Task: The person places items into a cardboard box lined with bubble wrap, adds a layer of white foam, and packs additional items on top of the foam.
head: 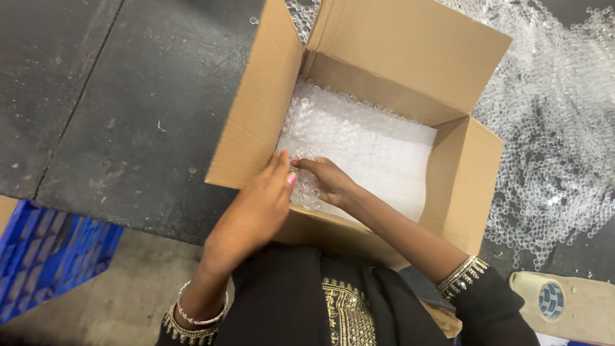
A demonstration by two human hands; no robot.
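Note:
An open brown cardboard box stands on a dark table, its flaps up. A sheet of clear bubble wrap lies over white padding inside it. My left hand rests against the box's near left wall, fingertips touching the bubble wrap's near edge. My right hand reaches inside the box and presses down on the same near corner of the wrap. Both wrists wear bangles.
More bubble wrap is spread on the dark table to the right of the box. A blue plastic crate sits on the floor at lower left. A tape dispenser lies at lower right.

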